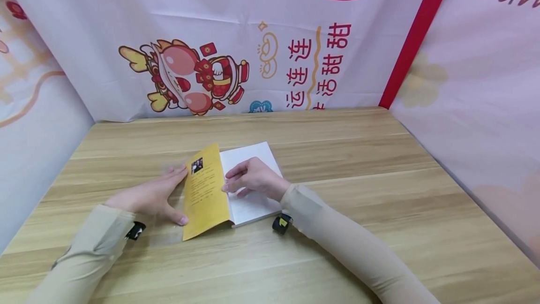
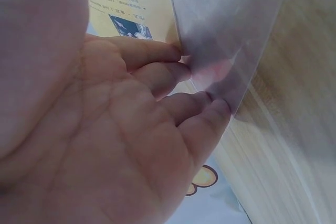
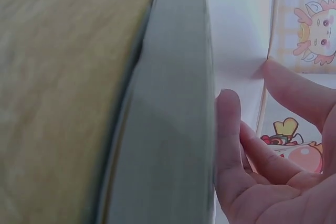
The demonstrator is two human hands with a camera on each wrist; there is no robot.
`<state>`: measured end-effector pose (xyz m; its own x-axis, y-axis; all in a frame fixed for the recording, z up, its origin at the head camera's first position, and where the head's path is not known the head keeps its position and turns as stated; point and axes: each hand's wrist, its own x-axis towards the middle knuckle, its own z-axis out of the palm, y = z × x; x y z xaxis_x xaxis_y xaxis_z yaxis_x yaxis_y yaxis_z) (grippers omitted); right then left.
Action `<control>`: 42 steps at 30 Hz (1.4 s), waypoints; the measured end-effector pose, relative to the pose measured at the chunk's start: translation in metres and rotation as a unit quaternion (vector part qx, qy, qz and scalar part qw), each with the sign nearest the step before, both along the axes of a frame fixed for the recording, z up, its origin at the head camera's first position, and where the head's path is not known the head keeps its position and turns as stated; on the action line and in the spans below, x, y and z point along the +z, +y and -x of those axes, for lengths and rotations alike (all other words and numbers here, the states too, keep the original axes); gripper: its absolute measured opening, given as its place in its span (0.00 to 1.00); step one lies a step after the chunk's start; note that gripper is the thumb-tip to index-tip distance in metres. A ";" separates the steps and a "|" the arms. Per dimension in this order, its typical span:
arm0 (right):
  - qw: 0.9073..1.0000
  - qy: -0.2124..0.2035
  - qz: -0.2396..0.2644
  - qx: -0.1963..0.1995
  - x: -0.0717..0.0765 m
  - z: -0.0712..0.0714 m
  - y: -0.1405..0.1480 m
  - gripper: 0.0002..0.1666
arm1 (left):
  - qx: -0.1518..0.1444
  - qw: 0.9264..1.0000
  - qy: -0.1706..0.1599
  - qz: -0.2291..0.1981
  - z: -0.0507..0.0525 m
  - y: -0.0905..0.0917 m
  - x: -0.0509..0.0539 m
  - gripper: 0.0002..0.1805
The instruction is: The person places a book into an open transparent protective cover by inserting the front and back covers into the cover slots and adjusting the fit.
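Note:
A book [image 1: 257, 205] lies on the table, its white page exposed and its yellow cover flap [image 1: 206, 201] lifted to the left. The flap bears printed text and a small photo. Beyond its outer edge extends a clear plastic cover [image 2: 226, 30]. My left hand [image 1: 153, 196] is spread at that edge, fingertips touching the plastic and thumb near the bottom corner. My right hand [image 1: 255, 179] is over the white page, its fingers curled and the tips pinching the flap's inner edge. In the right wrist view, one fingertip meets that edge, while another finger [image 3: 228, 108] is lower, by the page.
The wood-grain table [image 1: 337, 247] extends around the book. A printed white and red cloth [image 1: 236, 13] hangs behind the table, with further pale cloths at both sides. Black straps [image 1: 281, 223] sit at both wrists.

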<state>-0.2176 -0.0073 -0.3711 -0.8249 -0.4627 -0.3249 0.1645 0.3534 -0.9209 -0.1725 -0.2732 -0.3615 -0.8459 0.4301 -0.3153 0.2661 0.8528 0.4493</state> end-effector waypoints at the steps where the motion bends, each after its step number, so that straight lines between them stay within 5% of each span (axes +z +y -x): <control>1: 1.000 0.002 -0.002 -0.002 0.000 0.000 -0.001 0.17 | 0.000 1.000 0.001 -0.001 0.000 0.000 0.000 0.75; 16: 1.000 0.009 -0.019 -0.002 -0.001 -0.003 -0.005 0.19 | -0.002 1.000 0.001 -0.010 -0.001 0.000 0.000 0.76; 28: 1.000 -0.029 0.012 0.001 -0.001 0.004 -0.006 0.22 | -0.007 1.000 0.007 -0.006 0.000 0.001 0.003 0.76; 42: 1.000 -0.009 -0.013 -0.015 0.001 -0.004 -0.012 0.25 | -0.018 1.000 0.019 -0.016 0.000 -0.004 0.002 0.75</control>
<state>-0.2134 -0.0195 -0.3699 -0.8317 -0.4297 -0.3517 0.1923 0.3712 -0.9084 -0.1721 -0.2772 -0.3599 -0.8414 0.4690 -0.2686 0.3132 0.8281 0.4648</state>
